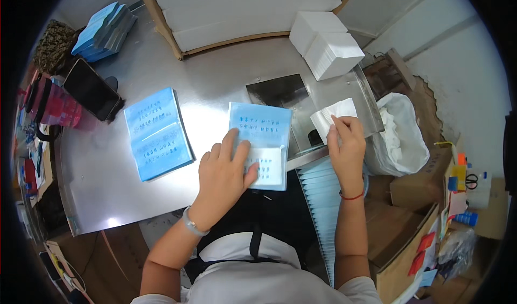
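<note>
On the metal table in front of me lies a blue plastic packet point(262, 122) with printed lines. A white folded sheet point(271, 164) shows at its lower half, under a clear layer or on top; I cannot tell which. My left hand point(222, 166) rests over the packet's left side, fingers spread and touching it. To the right, my right hand point(347, 145) pinches the edge of a white folded sheet point(338, 110) between thumb and fingers. That sheet is above a dark recess point(280, 91) in the metal top.
A pile of blue packets point(159, 131) lies left. Farther back are a phone point(92, 88), a pink jug point(62, 109) and more packets point(105, 32). White sheet stacks point(334, 48) stand back right. A white bag point(401, 137) and a row of blue packets point(318, 196) are right.
</note>
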The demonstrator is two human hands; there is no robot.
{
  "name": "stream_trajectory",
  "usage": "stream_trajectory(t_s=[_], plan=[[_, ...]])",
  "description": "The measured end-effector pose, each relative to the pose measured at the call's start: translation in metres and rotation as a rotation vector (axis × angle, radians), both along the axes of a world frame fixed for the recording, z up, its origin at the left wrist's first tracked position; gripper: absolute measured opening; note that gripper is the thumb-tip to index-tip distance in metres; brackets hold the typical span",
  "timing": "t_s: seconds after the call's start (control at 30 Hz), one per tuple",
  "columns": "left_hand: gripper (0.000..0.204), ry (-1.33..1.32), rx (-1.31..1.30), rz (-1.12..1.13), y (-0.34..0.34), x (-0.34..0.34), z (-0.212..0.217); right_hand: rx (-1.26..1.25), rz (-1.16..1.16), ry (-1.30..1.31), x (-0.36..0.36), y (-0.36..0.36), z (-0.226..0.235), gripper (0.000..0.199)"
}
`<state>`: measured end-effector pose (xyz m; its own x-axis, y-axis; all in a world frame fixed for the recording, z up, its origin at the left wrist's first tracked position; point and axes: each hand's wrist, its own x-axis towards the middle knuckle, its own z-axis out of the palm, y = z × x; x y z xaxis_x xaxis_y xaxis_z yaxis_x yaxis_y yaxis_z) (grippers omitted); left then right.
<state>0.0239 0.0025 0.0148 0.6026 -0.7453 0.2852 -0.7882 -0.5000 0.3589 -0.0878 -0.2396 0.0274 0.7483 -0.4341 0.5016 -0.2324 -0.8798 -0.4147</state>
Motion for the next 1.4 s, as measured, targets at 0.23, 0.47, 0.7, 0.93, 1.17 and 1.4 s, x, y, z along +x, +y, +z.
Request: stream_trajectory(t_s=[0.23, 0.47, 0.7, 0.93, 1.17, 1.4], plan=[[0.046, -0.053, 0.027, -0.063, 0.002, -0.006, 0.007, -0.267, 0.067, -0.065, -0.003, -0.006, 0.012, 0.036], [0.056, 0.230, -0.108, -0.148, 0.006, 0.010, -0.001, -0.201, 0.445, 0.157, 0.021, 0.092, -0.014, 0.028], [0.049, 0.535, -0.313, -0.551, 0.010, -0.022, 0.018, -0.137, 0.167, 0.576, 0.077, 0.049, -0.019, 0.005], [0.068, -0.112, 0.205, 0.235, 0.057, 0.028, -0.004, 0.000, 0.217, 0.210, 0.083, 0.050, -0.030, 0.010], [0.083, -0.059, 0.274, 0.293, 0.085, 0.048, 0.003, -0.015, 0.014, -0.196, 0.015, 0.035, 0.003, 0.020], [0.021, 0.063, 0.289, 0.462, 0.111, 0.084, 0.010, -0.152, -0.108, 0.002, 0.010, 0.017, -0.015, 0.021]])
